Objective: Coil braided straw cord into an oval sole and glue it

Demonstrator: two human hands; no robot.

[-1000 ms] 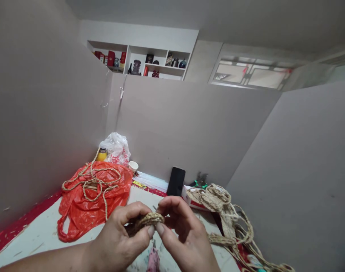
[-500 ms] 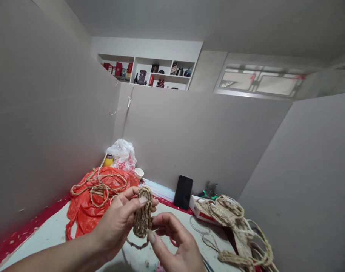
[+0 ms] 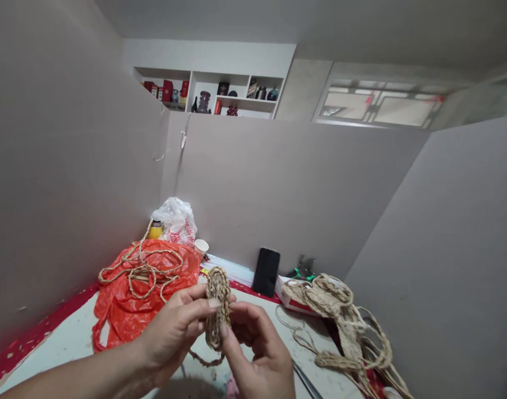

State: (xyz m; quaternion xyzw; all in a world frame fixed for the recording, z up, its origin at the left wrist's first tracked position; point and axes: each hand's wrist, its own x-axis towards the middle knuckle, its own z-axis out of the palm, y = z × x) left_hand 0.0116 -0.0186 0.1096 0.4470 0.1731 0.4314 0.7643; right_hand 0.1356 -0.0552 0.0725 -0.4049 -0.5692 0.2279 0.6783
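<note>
A: Where's the braided oval?
B: Upright above the table, pinched by left hand & right hand.
A: Tip?
B: Keep coils flat, grip firm, w/ tail tight.

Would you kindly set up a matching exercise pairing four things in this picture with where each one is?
Things:
1. braided oval piece
2. black phone
3. loose braided cord
4. paper cup

Places:
A. leaning upright against the back wall
B. lying on the orange plastic bag
C. held between the left hand and right hand
D. beside the white plastic bag

Pairs: 1-C, 2-A, 3-B, 4-D
</note>
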